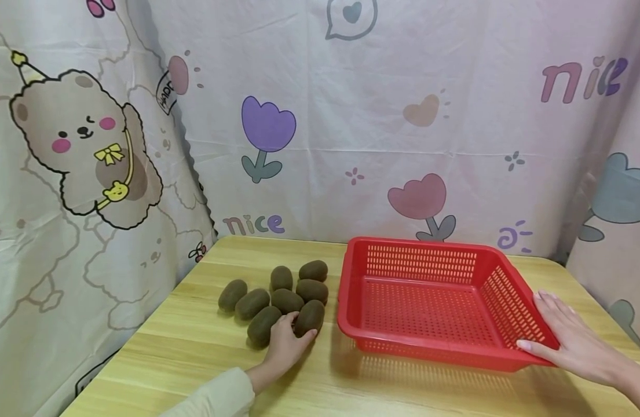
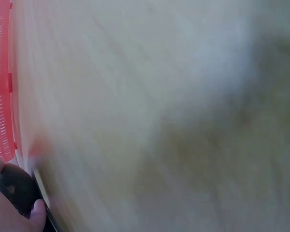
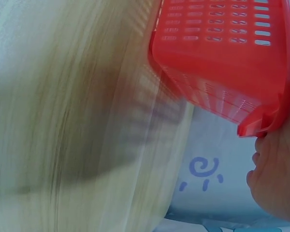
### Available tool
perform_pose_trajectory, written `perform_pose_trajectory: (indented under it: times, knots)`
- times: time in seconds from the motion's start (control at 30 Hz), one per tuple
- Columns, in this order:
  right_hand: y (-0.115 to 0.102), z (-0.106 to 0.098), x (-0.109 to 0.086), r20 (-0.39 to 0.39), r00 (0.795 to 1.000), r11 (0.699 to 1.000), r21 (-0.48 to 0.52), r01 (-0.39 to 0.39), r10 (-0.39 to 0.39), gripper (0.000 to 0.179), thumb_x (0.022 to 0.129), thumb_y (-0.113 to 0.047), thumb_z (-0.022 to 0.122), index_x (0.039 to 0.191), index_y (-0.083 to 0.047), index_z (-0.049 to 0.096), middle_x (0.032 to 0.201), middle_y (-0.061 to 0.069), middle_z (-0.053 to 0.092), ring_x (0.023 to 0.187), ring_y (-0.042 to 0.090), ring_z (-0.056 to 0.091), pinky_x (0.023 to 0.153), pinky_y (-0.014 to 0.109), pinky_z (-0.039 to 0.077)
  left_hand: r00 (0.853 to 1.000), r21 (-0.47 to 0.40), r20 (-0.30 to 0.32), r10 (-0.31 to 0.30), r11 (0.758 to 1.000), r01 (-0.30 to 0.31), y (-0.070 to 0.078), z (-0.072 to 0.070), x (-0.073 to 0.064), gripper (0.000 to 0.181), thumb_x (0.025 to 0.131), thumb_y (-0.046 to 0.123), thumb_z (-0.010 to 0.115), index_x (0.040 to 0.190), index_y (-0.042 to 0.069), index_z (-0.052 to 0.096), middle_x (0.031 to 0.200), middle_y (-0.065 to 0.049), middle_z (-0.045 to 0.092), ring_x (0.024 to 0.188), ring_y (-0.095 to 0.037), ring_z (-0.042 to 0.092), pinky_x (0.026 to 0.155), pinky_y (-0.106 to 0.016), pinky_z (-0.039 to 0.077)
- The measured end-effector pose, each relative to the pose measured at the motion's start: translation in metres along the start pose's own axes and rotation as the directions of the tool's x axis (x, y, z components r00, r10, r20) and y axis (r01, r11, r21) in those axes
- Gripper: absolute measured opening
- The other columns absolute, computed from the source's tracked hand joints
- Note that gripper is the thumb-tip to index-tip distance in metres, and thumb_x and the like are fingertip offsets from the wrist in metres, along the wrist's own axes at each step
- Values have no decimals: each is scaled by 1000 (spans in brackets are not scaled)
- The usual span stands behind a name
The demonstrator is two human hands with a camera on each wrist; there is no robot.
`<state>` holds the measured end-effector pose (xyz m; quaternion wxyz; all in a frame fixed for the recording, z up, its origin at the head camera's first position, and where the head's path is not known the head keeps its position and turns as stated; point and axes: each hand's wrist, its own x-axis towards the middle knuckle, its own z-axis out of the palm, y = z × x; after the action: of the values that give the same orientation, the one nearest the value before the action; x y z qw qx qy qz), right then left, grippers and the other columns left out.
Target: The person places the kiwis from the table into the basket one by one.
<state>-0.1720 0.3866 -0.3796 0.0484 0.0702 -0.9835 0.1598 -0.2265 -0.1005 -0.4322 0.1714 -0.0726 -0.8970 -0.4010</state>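
Observation:
Several brown kiwis [image 1: 286,302] lie in a loose cluster on the wooden table, left of a red plastic basket [image 1: 421,341]. My left hand [image 1: 286,346] pinches the kiwi [image 1: 310,317] nearest the basket, thumb at its near side and fingers at its left. In the left wrist view, that kiwi [image 2: 17,188] shows between thumb and fingers at the lower left corner. My right hand [image 1: 577,341] grips the basket's near right corner, with the thumb over the rim. The right wrist view shows the fingertips [image 3: 255,158] tucked under the rim.
The basket has slotted walls and a perforated floor, with nothing inside. Behind the light wooden table [image 1: 194,341] hangs a pale curtain [image 1: 320,145] printed with flowers and words. Another curtain [image 1: 90,260] with a bear print hangs along the left edge.

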Motion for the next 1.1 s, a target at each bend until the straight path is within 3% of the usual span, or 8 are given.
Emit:
perform_pose_trajectory:
  times: [0.27,0.47,0.67,0.97,1.1]
  knots:
    - [1,0,2,2,1000,1000,-22,4,-4,102,85,-47,56,145,6,-8,146,39,0,134,53,-10,104,68,-12,999,-19,45,-27,999,28,0,-9,2,46,70,17,78,105,-9,62,91,-15,64,77,-18,58,63,-23,47]
    - [2,1,4,-6,1000,1000,-9,22,-23,101,85,-45,57,144,8,-6,144,40,2,134,54,-7,104,60,-21,996,-69,84,-39,997,45,-4,-15,3,44,70,15,79,104,-8,64,87,-13,66,72,-13,59,60,-17,47]
    - [3,1,4,-13,999,1000,-11,29,-30,99,85,-44,57,144,9,-3,144,40,4,134,54,-5,104,54,-25,992,-161,119,-37,985,56,-1,-24,9,46,72,14,78,108,-9,62,94,-17,68,78,-18,65,63,-17,52]
    - [5,0,0,-19,998,998,-48,51,-52,98,85,-43,57,144,10,0,144,40,6,136,51,-9,95,23,-32,992,-235,115,-44,970,70,9,-39,20,46,73,14,77,111,-6,62,97,-15,68,86,-21,64,67,-19,53]
    - [5,-3,-1,-7,999,998,-57,36,-36,99,85,-45,57,145,8,-1,145,38,6,135,51,-6,100,35,-31,995,-227,95,-38,972,59,15,-42,27,45,74,15,77,111,-6,63,96,-15,68,86,-20,65,69,-23,54]
